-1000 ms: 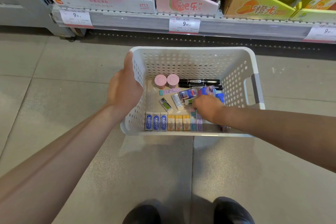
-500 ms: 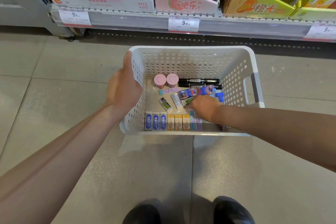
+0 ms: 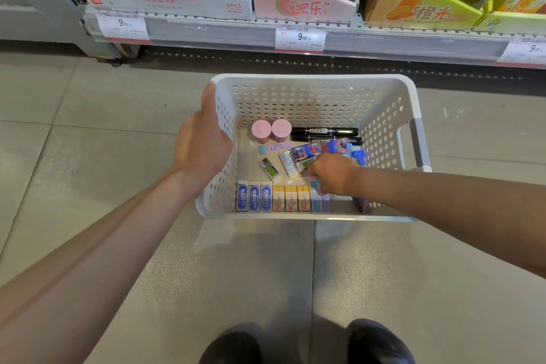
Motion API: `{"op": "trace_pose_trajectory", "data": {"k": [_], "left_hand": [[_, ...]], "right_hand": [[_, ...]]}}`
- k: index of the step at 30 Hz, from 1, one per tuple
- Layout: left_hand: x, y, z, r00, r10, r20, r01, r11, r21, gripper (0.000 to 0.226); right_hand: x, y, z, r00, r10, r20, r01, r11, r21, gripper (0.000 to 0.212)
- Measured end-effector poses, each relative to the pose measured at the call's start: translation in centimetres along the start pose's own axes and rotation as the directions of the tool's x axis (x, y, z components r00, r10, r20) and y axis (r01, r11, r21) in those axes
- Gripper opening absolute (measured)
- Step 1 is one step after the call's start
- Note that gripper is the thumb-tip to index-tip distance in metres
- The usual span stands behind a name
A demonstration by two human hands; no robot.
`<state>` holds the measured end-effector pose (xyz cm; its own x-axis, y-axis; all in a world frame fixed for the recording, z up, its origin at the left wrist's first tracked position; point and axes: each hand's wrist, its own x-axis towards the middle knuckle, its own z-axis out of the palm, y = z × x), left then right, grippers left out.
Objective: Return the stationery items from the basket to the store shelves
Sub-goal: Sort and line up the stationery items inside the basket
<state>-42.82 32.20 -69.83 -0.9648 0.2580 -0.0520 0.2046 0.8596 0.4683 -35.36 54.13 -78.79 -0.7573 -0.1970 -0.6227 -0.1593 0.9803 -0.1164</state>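
A white perforated basket [image 3: 319, 89] hangs above the tiled floor. My left hand [image 3: 201, 148] grips its left rim. Inside stand two pink round tubs [image 3: 271, 129], two black markers [image 3: 325, 134], loose erasers [image 3: 270, 169] and colourful packets [image 3: 307, 151]. Along the near wall is a row of blue erasers [image 3: 254, 196], orange ones [image 3: 291, 198] and a teal and a purple packet [image 3: 320, 204]. My right hand [image 3: 334, 173] is down in the basket, fingers curled onto the top of the teal packet; whether they hold it is hidden.
A store shelf edge [image 3: 236, 32] with price tags runs across the top, carrying pink [image 3: 301, 0] and yellow [image 3: 419, 6] display boxes. My two dark shoes [image 3: 304, 343] stand on the grey floor below the basket.
My right hand has slid left and nearer to the front row, from over the loose packets onto the teal packet. The left hand and the basket have barely moved.
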Motion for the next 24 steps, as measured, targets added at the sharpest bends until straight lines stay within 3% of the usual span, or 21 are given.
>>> {"op": "trace_pose_trajectory", "data": {"k": [6,9,15,19,24], "left_hand": [[0.0,0.0,0.0,1.0,-0.003,-0.008,0.003,1.0,0.003,0.069],[0.0,0.0,0.0,1.0,0.003,-0.004,-0.003,1.0,0.002,0.069],[-0.2,0.2,-0.1,1.0,0.01,0.005,-0.009,1.0,-0.018,0.068],[-0.2,0.3,-0.2,1.0,0.002,0.009,-0.002,1.0,-0.012,0.068],[-0.1,0.4,-0.2,0.999,-0.027,0.017,0.028,1.0,-0.006,0.069]], "right_hand": [[-0.4,0.0,0.6,0.998,-0.068,0.014,0.068,0.996,-0.06,0.054],[-0.4,0.0,0.9,0.996,-0.085,-0.013,0.084,0.992,-0.091,0.056],[-0.6,0.1,0.3,0.996,-0.094,0.001,0.094,0.994,-0.057,0.047],[-1.0,0.5,-1.6,0.995,-0.088,0.049,0.084,0.994,0.075,0.036],[-0.9,2.1,-4.2,0.987,0.159,0.007,-0.159,0.987,-0.019,0.022]]}}
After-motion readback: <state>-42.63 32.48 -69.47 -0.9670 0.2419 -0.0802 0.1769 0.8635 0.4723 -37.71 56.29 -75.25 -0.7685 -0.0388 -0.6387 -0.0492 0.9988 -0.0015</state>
